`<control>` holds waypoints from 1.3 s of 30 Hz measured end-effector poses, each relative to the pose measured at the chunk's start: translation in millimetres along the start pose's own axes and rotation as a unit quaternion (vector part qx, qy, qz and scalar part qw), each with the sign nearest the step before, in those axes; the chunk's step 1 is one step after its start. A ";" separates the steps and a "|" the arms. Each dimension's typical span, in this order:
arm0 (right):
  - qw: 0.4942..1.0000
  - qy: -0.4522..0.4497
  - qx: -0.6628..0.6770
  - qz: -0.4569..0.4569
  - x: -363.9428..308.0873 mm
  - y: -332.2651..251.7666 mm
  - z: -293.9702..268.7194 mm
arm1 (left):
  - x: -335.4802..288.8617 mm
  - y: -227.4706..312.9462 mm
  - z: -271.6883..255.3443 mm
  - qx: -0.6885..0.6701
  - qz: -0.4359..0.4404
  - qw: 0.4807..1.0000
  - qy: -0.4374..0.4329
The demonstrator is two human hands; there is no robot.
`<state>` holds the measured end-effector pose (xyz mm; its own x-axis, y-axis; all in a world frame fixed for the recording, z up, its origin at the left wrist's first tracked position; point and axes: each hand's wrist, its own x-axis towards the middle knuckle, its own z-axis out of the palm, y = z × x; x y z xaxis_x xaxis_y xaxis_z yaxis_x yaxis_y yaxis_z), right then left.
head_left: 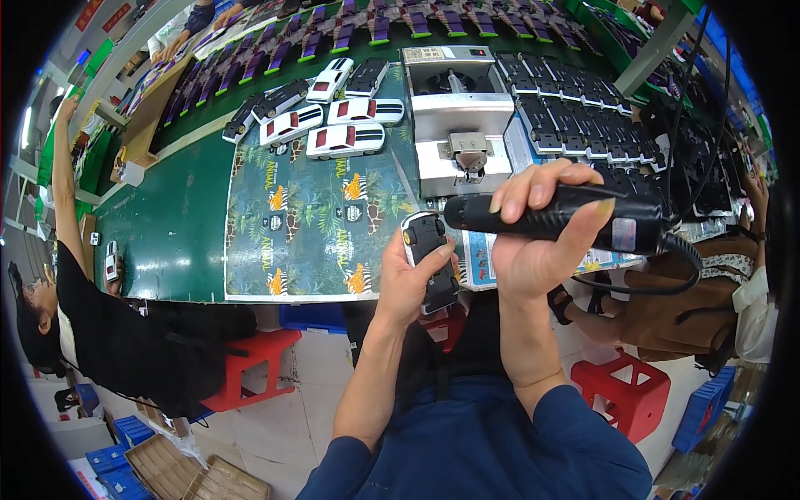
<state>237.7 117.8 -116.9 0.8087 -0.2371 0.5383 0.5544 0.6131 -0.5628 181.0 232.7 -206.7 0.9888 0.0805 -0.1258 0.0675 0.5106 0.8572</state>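
My left hand (400,283) grips a toy car (427,250) turned with its black underside up, near the table's front edge. In my right hand (537,254) is a black electric screwdriver (575,202), held almost level, its front end pointing left just above the car. Its tip is too hard to make out, so I cannot tell whether it touches the car. Beyond my hands stands a metal screw feeder (460,107). To its left lie several white toy cars (346,140) with black stripes, and some cars with black undersides showing (279,100).
Rows of black car undersides (554,125) lie right of the feeder. Purple-and-green toy parts (342,35) line the far side. A cable (687,267) loops off the screwdriver. One person (100,325) sits at left, another (692,308) at right. Red stools (621,392) stand below.
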 end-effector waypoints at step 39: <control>0.973 0.088 -0.205 0.066 -12.0 -37.2 -112.3 | 40.0 73.9 -68.1 0.883 0.329 0.333 -0.042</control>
<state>229.5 13.3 -172.8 0.8792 -0.3235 0.3497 0.4463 0.3027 -0.8421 216.5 332.0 -182.4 0.8620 -0.3849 0.3299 -0.2679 -0.8984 -0.3480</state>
